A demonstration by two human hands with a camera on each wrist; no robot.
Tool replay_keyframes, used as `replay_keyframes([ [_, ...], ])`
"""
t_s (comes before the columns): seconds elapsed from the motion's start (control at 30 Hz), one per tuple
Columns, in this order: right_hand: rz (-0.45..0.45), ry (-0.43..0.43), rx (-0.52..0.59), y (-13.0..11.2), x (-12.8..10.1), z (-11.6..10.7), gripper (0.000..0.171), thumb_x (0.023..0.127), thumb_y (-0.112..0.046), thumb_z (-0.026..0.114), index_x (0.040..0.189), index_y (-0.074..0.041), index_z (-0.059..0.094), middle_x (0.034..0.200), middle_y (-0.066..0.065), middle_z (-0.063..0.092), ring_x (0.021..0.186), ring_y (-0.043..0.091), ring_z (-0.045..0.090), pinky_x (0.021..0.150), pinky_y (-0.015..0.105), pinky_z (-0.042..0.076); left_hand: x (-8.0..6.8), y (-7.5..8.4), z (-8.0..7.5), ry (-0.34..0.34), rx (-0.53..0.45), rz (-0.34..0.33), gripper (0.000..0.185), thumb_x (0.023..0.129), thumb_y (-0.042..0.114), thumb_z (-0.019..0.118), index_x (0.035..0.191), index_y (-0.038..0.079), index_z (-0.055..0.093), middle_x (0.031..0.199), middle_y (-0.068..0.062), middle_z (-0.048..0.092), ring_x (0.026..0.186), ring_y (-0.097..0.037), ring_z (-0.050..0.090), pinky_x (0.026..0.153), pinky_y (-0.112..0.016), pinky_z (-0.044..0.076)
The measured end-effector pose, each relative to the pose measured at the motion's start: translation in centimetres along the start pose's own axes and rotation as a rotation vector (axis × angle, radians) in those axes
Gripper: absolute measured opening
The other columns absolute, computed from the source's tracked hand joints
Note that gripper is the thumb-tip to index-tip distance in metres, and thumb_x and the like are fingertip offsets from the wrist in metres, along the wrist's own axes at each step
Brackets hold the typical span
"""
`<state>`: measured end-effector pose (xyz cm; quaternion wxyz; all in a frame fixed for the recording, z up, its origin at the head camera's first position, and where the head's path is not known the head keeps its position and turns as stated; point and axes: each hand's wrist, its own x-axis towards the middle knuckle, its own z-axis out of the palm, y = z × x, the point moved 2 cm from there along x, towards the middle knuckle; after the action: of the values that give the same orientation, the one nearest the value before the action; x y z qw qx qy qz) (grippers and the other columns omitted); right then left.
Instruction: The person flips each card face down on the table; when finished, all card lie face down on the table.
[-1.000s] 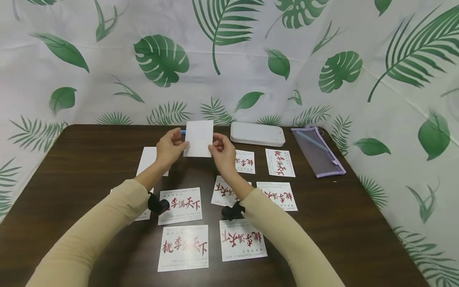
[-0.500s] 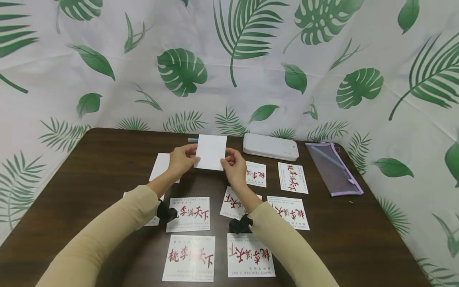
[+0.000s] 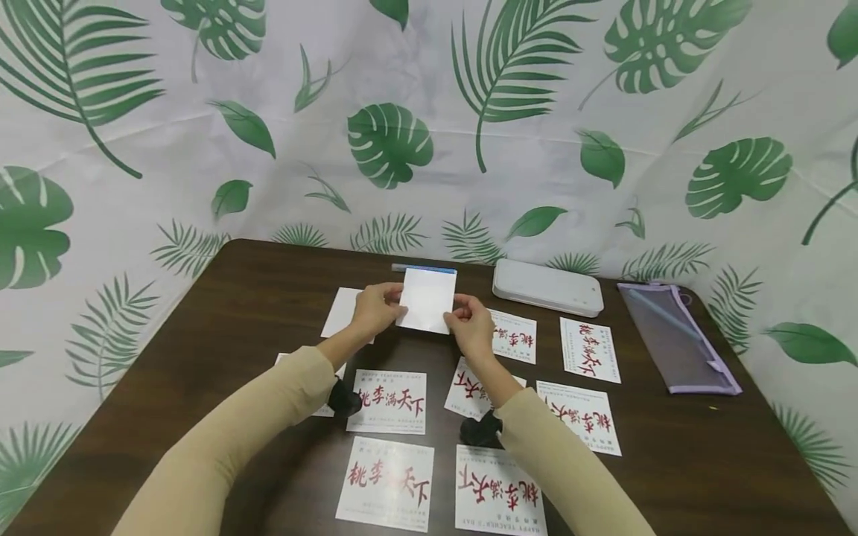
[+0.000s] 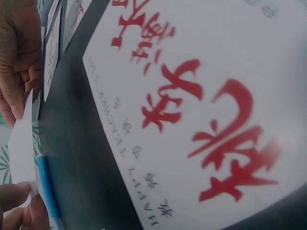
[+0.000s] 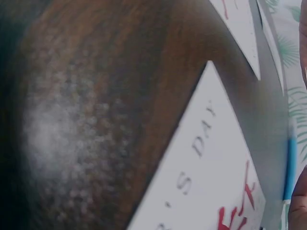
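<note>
A blank white card [image 3: 427, 299] is held up over the far middle of the dark wooden table [image 3: 670, 447]. My left hand [image 3: 377, 307] pinches its left edge and my right hand [image 3: 471, 325] pinches its lower right corner. In the left wrist view the card [image 4: 20, 148] shows edge-on beside my fingers [image 4: 19, 211], above a card printed with red characters [image 4: 201, 120]. The right wrist view shows only the table and a printed card's corner [image 5: 211, 182].
Several white cards with red characters [image 3: 392, 400] lie in rows under my forearms. A blank card [image 3: 343, 311] lies to the left. A white flat case [image 3: 547, 286], a blue pen [image 3: 422, 268] and a purple mesh pouch [image 3: 677, 339] sit at the far edge.
Both hands have lowered the blank card a little toward the table while still holding it. My head has turned left, so everything sits further right in view.
</note>
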<state>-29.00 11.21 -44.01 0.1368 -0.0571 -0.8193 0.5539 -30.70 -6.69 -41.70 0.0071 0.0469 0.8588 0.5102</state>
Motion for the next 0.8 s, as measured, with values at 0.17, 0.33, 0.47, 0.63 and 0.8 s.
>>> replay_keyframes([
  [0.17, 0.049, -0.119, -0.054, 0.9, -1.0, 1.2, 0.033, 0.078, -0.001, 0.07, 0.111, 0.003, 0.063, 0.073, 0.008, 0.063, 0.056, 0.003, 0.051, 0.054, 0.018, 0.044, -1.1, -1.4, -0.4, -0.011, 0.068, -0.069, 0.046, 0.08, -0.002, 0.067, 0.124, -0.004, 0.056, 0.115, -0.021, 0.062, 0.1, -0.031, 0.063, 0.085, -0.037, 0.052],
  [0.33, 0.07, -0.098, -0.152, 1.3, -1.1, 0.6, 0.032, 0.076, 0.001, 0.07, 0.108, 0.002, 0.065, 0.073, 0.011, 0.065, 0.054, 0.007, 0.05, 0.053, 0.019, 0.041, -1.1, -1.7, 0.3, -0.093, 0.082, -0.051, 0.046, 0.081, -0.001, 0.067, 0.125, -0.006, 0.055, 0.116, -0.021, 0.061, 0.105, -0.033, 0.06, 0.086, -0.035, 0.052],
  [0.47, 0.084, -0.126, -0.198, 1.6, -0.7, 0.0, 0.033, 0.077, -0.001, 0.071, 0.109, 0.002, 0.064, 0.075, 0.011, 0.065, 0.056, 0.009, 0.053, 0.054, 0.019, 0.042, -0.7, -1.3, 0.9, -0.101, 0.098, -0.06, 0.045, 0.08, 0.0, 0.067, 0.123, -0.005, 0.056, 0.115, -0.02, 0.062, 0.106, -0.032, 0.06, 0.087, -0.035, 0.051],
  [0.63, 0.088, -0.169, -0.246, 1.7, 0.0, -0.2, 0.032, 0.078, -0.003, 0.071, 0.109, 0.001, 0.065, 0.076, 0.008, 0.064, 0.061, 0.012, 0.053, 0.056, 0.02, 0.042, -0.4, -1.3, 1.3, -0.102, 0.127, -0.081, 0.044, 0.08, -0.001, 0.068, 0.123, -0.005, 0.057, 0.113, -0.02, 0.063, 0.105, -0.031, 0.06, 0.087, -0.035, 0.051],
  [0.8, 0.069, -0.187, -0.296, 1.2, 0.6, -0.3, 0.033, 0.078, -0.004, 0.072, 0.11, 0.001, 0.064, 0.077, 0.009, 0.064, 0.065, 0.015, 0.053, 0.063, 0.027, 0.044, 0.1, -1.2, 1.4, -0.104, 0.164, -0.072, 0.044, 0.08, 0.001, 0.068, 0.122, -0.005, 0.058, 0.112, -0.019, 0.064, 0.103, -0.03, 0.061, 0.087, -0.036, 0.05],
])
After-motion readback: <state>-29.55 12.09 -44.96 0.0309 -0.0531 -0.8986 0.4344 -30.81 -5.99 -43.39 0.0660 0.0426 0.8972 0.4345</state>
